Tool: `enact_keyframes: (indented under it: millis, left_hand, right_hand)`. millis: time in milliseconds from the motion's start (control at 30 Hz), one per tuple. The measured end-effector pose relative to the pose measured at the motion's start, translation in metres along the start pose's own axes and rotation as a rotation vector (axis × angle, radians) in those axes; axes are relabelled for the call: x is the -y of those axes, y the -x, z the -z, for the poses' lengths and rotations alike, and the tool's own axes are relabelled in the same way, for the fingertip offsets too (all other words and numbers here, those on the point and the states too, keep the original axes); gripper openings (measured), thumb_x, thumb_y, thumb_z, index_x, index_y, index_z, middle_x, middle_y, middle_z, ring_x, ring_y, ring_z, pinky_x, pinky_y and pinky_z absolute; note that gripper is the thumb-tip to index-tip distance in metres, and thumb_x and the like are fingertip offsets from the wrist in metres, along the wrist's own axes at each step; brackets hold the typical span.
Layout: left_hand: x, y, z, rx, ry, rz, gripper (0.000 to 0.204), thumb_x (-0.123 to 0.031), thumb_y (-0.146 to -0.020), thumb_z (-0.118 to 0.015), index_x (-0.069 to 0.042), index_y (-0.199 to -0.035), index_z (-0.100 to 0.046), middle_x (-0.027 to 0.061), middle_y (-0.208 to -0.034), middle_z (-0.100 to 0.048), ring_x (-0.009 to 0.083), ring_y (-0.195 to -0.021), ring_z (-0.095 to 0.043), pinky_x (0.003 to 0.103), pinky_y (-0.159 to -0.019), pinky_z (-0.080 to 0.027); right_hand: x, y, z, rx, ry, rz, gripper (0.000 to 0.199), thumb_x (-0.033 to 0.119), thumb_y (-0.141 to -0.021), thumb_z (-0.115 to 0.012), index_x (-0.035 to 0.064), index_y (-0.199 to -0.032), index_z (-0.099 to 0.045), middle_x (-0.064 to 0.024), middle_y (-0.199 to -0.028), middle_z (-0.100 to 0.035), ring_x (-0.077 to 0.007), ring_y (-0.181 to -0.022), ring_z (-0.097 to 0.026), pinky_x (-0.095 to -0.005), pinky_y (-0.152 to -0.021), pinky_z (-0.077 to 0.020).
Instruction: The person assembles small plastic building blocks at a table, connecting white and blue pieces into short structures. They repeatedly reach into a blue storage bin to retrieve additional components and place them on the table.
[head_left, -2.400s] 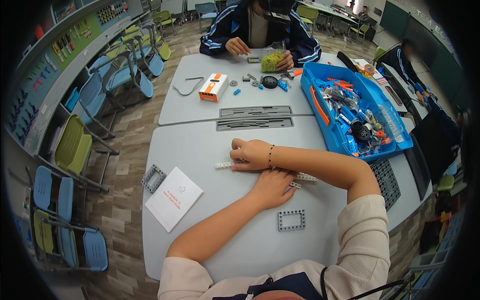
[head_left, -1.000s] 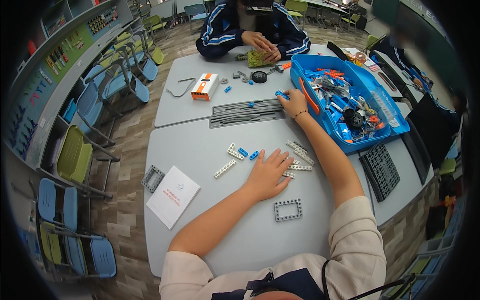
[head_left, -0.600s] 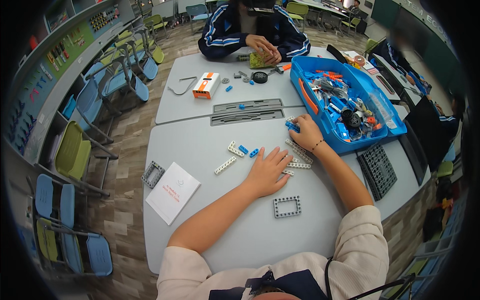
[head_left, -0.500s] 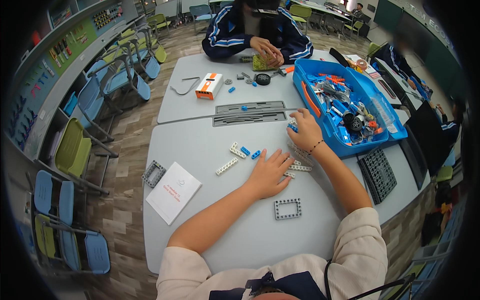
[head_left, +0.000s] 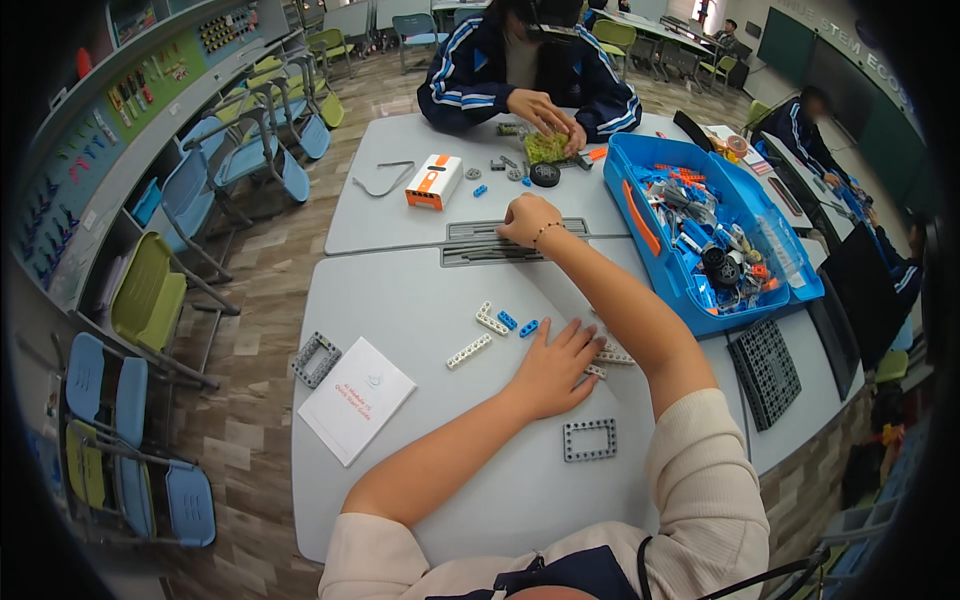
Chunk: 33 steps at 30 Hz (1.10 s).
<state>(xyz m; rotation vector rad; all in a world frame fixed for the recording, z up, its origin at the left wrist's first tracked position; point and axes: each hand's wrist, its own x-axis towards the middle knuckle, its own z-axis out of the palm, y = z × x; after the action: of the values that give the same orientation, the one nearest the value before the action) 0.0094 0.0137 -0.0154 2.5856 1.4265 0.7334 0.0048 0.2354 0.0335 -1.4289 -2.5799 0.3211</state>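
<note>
My left hand lies flat on the grey table with its fingers spread. Some white perforated beams stick out beside its fingertips, partly covered by the hand and the right forearm. At the far edge of my side, my right hand reaches over a slotted grey cable tray, fingers curled together. Whatever it holds is hidden under the hand. Left of my left hand are an L-shaped white beam, a straight white beam and two short blue beams. A grey rectangular frame lies nearer to me.
A blue bin of mixed building parts stands at right, beside a black perforated panel. At left lie a white booklet and another grey frame. Across the table a person handles a yellow-green block near an orange-white box.
My right hand has moved left from near the bin to the cable tray. The blue piece that lay on the tray is now out of sight. My left hand stays flat.
</note>
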Motion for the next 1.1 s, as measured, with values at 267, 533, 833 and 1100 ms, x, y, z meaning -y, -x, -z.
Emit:
enact_keyframes:
  millis: [267, 533, 833, 1100]
  left_hand:
    - [0.000, 0.000, 0.001, -0.005, 0.016, 0.006, 0.050, -0.031, -0.087, -0.055, -0.008, -0.131, -0.047, 0.0133, -0.135, -0.045, 0.0326, -0.132, -0.037, 0.062, -0.103, -0.026]
    - [-0.002, 0.000, 0.003, 0.010, 0.026, 0.015, 0.052, -0.031, -0.087, -0.055, -0.006, -0.132, -0.046, 0.0153, -0.136, -0.044, 0.0332, -0.132, -0.036, 0.062, -0.104, -0.026]
    - [-0.002, -0.002, 0.006, 0.109, 0.001, 0.030, 0.053, -0.032, -0.089, -0.052, -0.001, -0.131, -0.045, 0.0182, -0.140, -0.040, 0.0330, -0.136, -0.030, 0.062, -0.106, -0.023]
    - [-0.003, -0.002, 0.006, 0.084, 0.067, 0.044, 0.050, -0.031, -0.088, -0.054, -0.002, -0.127, -0.049, 0.0171, -0.139, -0.041, 0.0330, -0.135, -0.031, 0.063, -0.105, -0.023]
  right_hand:
    - [-0.022, -0.026, -0.007, -0.108, -0.197, -0.005, 0.027, 0.030, -0.071, -0.072, 0.0088, -0.088, -0.072, -0.0143, -0.094, -0.068, -0.0291, -0.093, -0.065, -0.0375, -0.080, -0.0517]
    - [-0.065, -0.066, -0.033, -0.331, -0.267, -0.159, 0.020, 0.013, -0.084, -0.053, 0.0079, -0.099, -0.066, -0.0206, -0.101, -0.064, -0.0348, -0.097, -0.061, -0.0413, -0.086, -0.0491]
    - [-0.047, -0.089, -0.039, -0.324, -0.035, -0.352, 0.039, 0.041, -0.084, -0.066, 0.0076, -0.103, -0.067, -0.0138, -0.115, -0.060, -0.0290, -0.103, -0.062, -0.0397, -0.082, -0.0526]
    - [-0.042, -0.094, -0.050, -0.451, -0.261, 0.135, 0.023, 0.027, -0.082, -0.066, 0.0049, -0.089, -0.066, -0.0149, -0.095, -0.062, -0.0333, -0.091, -0.060, -0.0391, -0.083, -0.0479]
